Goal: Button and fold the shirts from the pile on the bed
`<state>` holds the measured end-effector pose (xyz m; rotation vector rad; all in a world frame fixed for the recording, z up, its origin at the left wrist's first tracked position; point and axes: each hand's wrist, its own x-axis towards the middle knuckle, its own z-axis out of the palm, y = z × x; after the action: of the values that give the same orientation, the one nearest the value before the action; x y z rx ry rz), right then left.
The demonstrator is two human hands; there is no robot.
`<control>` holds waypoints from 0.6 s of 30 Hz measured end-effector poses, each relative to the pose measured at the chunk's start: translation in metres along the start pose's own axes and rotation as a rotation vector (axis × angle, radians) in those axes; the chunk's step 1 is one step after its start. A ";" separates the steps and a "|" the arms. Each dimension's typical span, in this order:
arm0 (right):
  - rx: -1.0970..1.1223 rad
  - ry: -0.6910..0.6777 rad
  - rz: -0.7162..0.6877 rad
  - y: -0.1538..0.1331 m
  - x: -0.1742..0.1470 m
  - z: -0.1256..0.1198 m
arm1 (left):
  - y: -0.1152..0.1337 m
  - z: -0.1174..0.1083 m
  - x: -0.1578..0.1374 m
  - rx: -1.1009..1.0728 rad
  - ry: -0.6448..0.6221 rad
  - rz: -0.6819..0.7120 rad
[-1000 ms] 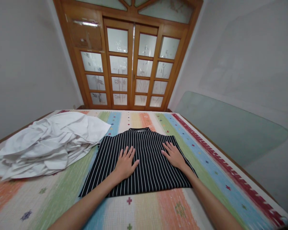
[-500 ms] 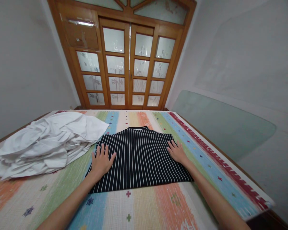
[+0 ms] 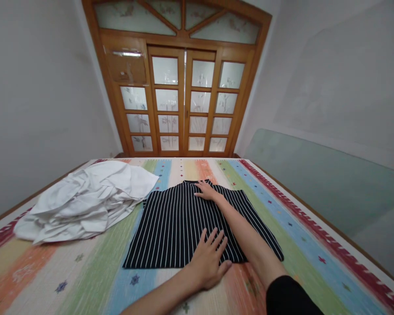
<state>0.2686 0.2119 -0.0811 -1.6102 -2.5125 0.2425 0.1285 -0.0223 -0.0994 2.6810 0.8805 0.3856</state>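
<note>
A black shirt with white stripes (image 3: pixel 170 223) lies flat and folded on the colourful patterned cloth (image 3: pixel 95 262), its collar pointing toward the doors. My left hand (image 3: pixel 208 258) rests at the shirt's near edge, right of its middle, with fingers spread and the thumb out to the right. Farther up, my right hand (image 3: pixel 206 191) lies on the shirt just below the collar, fingers stretched out to the left. Neither hand grips anything. My right forearm crosses over the right half of the shirt and hides part of it.
A crumpled heap of white fabric (image 3: pixel 95 201) sits left of the shirt. Wooden doors with glass panes (image 3: pixel 184 100) stand beyond the far edge. Grey walls rise on both sides, the right one with a pale green panel (image 3: pixel 315 175).
My left hand has gone from the shirt's left side to its near edge, right of the middle. My right hand has moved from the right side up to the collar. The view has tilted up.
</note>
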 end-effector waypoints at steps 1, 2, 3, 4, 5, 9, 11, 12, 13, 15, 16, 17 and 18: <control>-0.005 -0.004 0.018 0.003 0.004 0.001 | 0.001 0.000 -0.002 -0.010 -0.003 -0.006; -0.014 0.001 0.032 0.007 0.007 0.001 | 0.000 -0.002 -0.005 -0.021 -0.012 -0.007; -0.026 0.013 0.043 0.011 0.008 0.001 | -0.002 -0.004 -0.009 -0.031 -0.023 -0.002; -0.040 0.028 0.053 0.016 0.008 0.001 | -0.003 -0.007 -0.013 -0.040 -0.033 0.004; -0.054 0.042 0.061 0.022 0.007 0.001 | -0.004 -0.010 -0.017 -0.047 -0.041 0.008; -0.101 0.096 0.095 0.037 0.000 -0.001 | -0.006 -0.016 -0.026 -0.061 -0.053 -0.001; -0.115 0.102 0.123 0.042 -0.005 -0.004 | -0.006 -0.015 -0.028 -0.055 -0.047 -0.009; -0.114 0.098 0.141 0.044 -0.008 -0.006 | -0.006 -0.015 -0.028 -0.048 -0.039 -0.009; -0.111 0.090 0.163 0.046 -0.012 -0.007 | -0.007 -0.014 -0.029 -0.043 -0.027 -0.009; -0.105 0.075 0.208 0.051 -0.019 -0.010 | -0.009 -0.014 -0.029 -0.044 -0.007 -0.002; -0.109 0.071 0.229 0.054 -0.023 -0.012 | -0.010 -0.014 -0.028 -0.050 -0.001 0.001; -0.121 0.069 0.248 0.058 -0.027 -0.013 | -0.013 -0.015 -0.027 -0.056 0.006 0.004; -0.137 0.068 0.264 0.061 -0.031 -0.015 | -0.015 -0.017 -0.026 -0.059 0.014 0.006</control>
<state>0.3391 0.2099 -0.0802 -1.9685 -2.3083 0.0430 0.0942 -0.0234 -0.0936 2.6308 0.8516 0.4255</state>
